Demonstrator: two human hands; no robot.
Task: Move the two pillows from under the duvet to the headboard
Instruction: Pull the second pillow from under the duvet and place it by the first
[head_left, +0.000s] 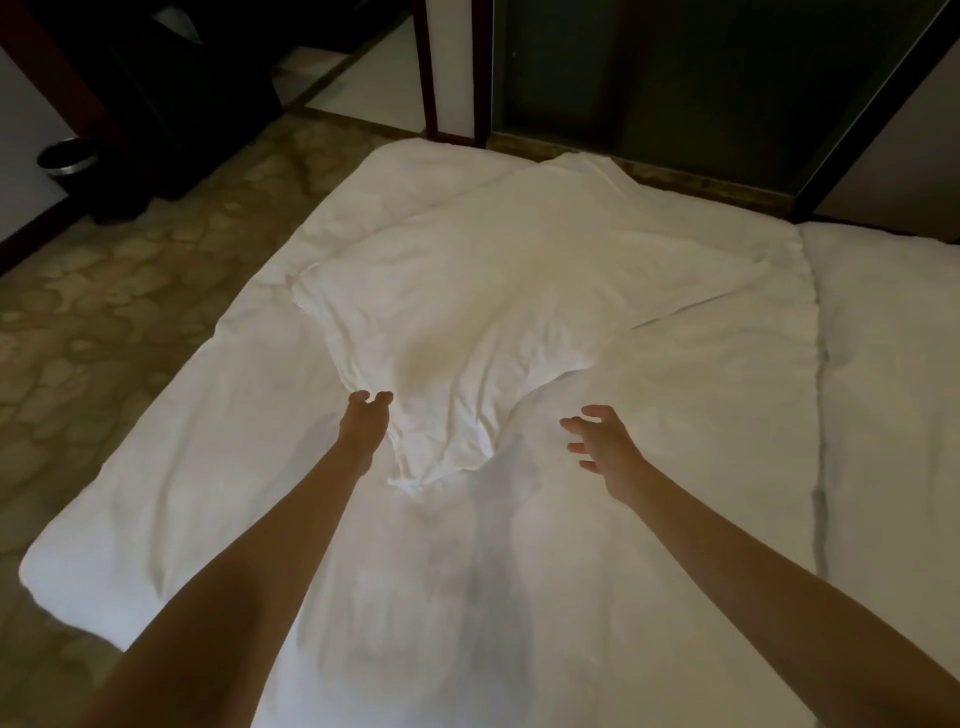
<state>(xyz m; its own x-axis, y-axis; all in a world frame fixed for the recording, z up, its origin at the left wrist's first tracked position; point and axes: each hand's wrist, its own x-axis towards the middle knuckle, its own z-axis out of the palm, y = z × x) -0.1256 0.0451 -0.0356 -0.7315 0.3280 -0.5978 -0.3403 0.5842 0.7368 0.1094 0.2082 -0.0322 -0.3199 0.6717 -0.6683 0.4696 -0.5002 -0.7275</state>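
Head view, near to far: two bare forearms reaching over a white duvet (218, 467) spread across the bed. Left hand (366, 421) at the near-left edge of a rumpled white pillow (467, 332), fingers (383, 399) curled loosely, apart, gripping nothing clearly. Right hand (605, 444) just beside the pillow's near-right corner, fingers (576, 425) spread open, hovering above the duvet. Pillow lying on top, mid-bed. Farther left, on patterned floor, a dark round bin (66, 158); contents not discernible. No legible writing.

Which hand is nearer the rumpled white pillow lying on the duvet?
Left. The left hand is at the pillow's near left edge, fingers apparently touching it. The right hand hovers open to its right, over the duvet.
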